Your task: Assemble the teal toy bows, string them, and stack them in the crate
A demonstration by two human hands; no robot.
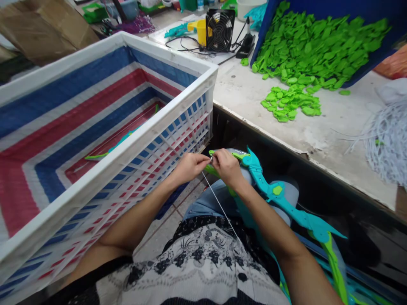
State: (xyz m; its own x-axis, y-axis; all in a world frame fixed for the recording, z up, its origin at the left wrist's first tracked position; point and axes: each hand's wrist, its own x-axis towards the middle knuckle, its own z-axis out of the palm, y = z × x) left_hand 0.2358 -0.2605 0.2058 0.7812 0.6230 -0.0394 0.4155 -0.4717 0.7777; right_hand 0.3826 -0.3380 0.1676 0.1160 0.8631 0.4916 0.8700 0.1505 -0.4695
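A teal and lime green toy bow (254, 165) lies across my lap, its green tip reaching my hands. My left hand (192, 166) pinches at the end of a thin white string (218, 201) beside that tip. Close against it, my right hand (226, 167) is closed with fingertips together at the string by the bow's tip; the exact hold is hidden. From my fingers the string runs down taut across my clothes. More teal and green bow parts (333, 267) lie at lower right, partly under my right arm.
At left stands a large white plastic crate (210, 80) with a striped liner; another toy bow (125, 140) lies inside. On the worktable (235, 91) are a blue bin (270, 25) spilling green pieces (292, 101), a black fan (220, 30) and a bundle of white strings (388, 140).
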